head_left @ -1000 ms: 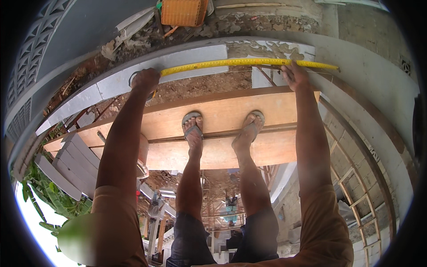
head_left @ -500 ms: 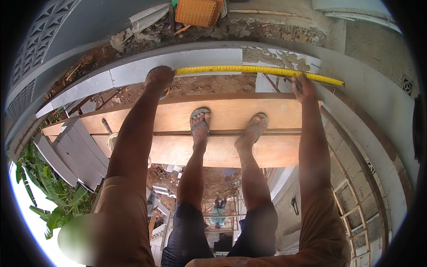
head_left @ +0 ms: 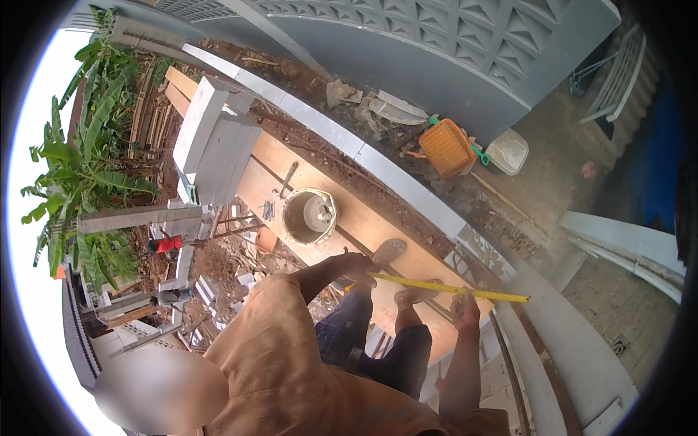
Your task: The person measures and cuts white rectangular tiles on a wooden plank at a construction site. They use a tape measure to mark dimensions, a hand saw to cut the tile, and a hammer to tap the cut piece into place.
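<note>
While the left hand [head_left: 355,267] closes around one end of the yellow tape measure [head_left: 436,286] and the right hand [head_left: 465,311] pinches it near the tip, slackening either grip could buckle it above the wooden planks [head_left: 356,211].

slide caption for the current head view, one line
Yellow tape measure extending from the left hand past the right hand, above wooden planks bearing a bucket.

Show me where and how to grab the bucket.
Probably grip the bucket by its rim, coming from above on the side facing the sandals: it stands upright on the planks, mouth open, leaving that rim exposed.
</note>
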Available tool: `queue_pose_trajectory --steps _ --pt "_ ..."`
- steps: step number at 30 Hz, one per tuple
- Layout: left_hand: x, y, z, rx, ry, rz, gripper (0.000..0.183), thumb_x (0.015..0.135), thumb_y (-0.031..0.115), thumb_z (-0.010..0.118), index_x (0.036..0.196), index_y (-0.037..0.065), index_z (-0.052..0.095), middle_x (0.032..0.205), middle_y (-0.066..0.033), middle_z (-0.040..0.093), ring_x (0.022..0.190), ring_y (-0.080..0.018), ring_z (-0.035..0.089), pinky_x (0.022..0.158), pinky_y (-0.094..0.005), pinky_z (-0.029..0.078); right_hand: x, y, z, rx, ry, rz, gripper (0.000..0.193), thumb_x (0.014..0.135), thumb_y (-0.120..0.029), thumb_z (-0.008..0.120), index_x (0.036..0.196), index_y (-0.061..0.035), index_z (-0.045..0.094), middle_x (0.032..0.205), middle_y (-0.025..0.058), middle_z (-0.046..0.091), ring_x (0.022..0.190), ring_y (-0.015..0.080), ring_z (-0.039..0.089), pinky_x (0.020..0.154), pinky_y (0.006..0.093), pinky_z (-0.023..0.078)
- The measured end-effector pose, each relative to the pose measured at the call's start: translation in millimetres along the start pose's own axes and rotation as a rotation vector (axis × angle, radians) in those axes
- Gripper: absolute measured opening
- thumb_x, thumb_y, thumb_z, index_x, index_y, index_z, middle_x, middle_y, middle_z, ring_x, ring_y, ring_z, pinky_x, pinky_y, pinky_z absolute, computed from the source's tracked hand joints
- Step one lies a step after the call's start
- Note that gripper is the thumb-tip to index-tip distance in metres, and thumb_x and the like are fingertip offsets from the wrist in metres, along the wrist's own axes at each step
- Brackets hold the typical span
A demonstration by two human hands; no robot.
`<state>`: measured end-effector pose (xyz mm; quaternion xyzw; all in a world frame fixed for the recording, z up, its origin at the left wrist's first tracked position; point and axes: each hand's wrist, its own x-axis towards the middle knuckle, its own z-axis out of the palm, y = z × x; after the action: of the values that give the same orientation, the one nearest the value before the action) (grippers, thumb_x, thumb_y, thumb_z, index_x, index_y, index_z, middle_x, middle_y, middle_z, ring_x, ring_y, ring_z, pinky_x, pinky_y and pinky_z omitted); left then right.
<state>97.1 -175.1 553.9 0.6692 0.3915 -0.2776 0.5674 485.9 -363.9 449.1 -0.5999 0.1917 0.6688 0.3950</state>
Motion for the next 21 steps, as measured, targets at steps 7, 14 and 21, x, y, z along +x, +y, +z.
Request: queue_pose_trajectory --steps 7,14,21 --pt "-152 20 40 -0.038 0.257 -0.042 0.030 0.091 0.030 0.059 0.102 0.007 0.074 0.096 -0.0193 0.072 0.095 -0.0355 0.069 0.086 -0.0463 0.053 -151 -50 103 -0.770 -0.293 0.034 0.043 0.100 -0.034 0.059 0.135 -0.0093 0.055 0.114 0.0110 0.066 0.094 0.0247 0.066 0.078 0.0397 0.056" --pt "-205 -139 119 -0.227 0.421 -0.370 0.025 0.093 0.028 0.056 0.093 0.020 0.079 0.099 -0.0043 0.076 0.092 -0.0252 0.070 0.082 -0.0394 0.054 -139 -104 4 -1.053 -0.017 -0.264 0.038 0.099 -0.022 0.056 0.131 -0.0005 0.054 0.106 0.0170 0.068 0.077 0.0240 0.067 0.067 0.0386 0.058" --pt "-297 -200 157 -0.708 0.780 -0.526 0.028 0.093 0.035 0.060 0.100 0.017 0.080 0.099 -0.0093 0.075 0.090 -0.0249 0.069 0.084 -0.0388 0.054 -110 -102 -4 -0.834 0.184 -0.241 0.044 0.098 -0.021 0.053 0.135 0.0020 0.047 0.115 0.0223 0.062 0.091 0.0355 0.066 0.080 0.0466 0.056"
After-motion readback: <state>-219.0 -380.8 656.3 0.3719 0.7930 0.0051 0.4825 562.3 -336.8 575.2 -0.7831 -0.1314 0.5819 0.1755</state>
